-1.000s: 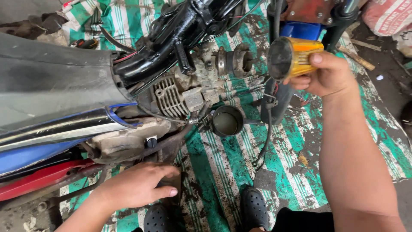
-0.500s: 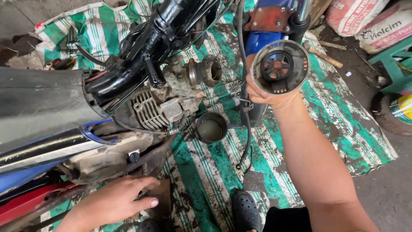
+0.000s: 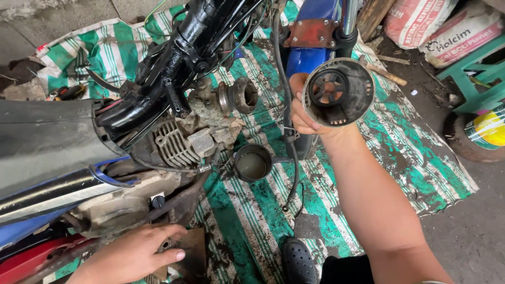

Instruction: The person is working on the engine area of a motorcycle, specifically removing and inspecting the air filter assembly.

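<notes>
Two hands in view. Right hand (image 3: 307, 113) closes its grip on a round filter housing (image 3: 338, 92), held up right of the motorcycle engine (image 3: 194, 139): grimy, spoked centre. Likely light, rigid plastic; best held by the rim. Left hand (image 3: 134, 257) rests flat below the engine, apparently holding nothing.

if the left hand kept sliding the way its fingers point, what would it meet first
Probably the dark shoe: the left hand points right across the striped tarp, though depth is unclear.

Two white printed sacks (image 3: 442, 26) lying top right; yellow-green labelled can (image 3: 486, 129) at right edge.
</notes>
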